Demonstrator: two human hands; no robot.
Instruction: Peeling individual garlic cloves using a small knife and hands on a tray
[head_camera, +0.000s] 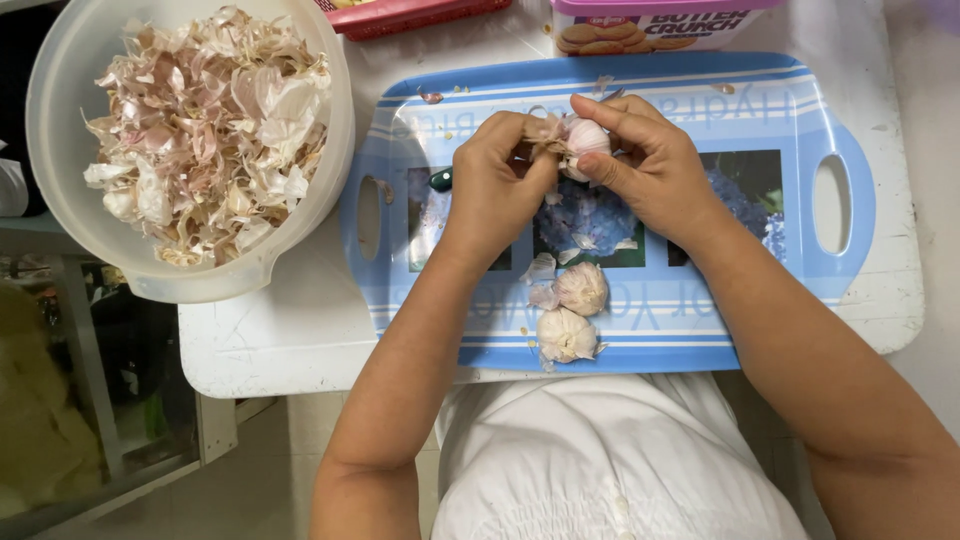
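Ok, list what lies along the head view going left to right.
Bowl of garlic skins → left handle slot of the blue tray → left hand → garlic bulb being peeled → right hand → right tray handle slot.

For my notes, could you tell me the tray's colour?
Light blue tray with white stripes; head view.

Both hands meet on one garlic bulb (583, 142) above a blue tray (700, 330). The right hand (650, 170) holds the bulb with its fingers, and the left hand (495, 185) pinches its dry skin (545, 132). Just below the grip two more garlic bulbs (572, 312) lie on the tray. Far left of the grip stands a pale bowl (60, 100) full of garlic peels (205, 130).
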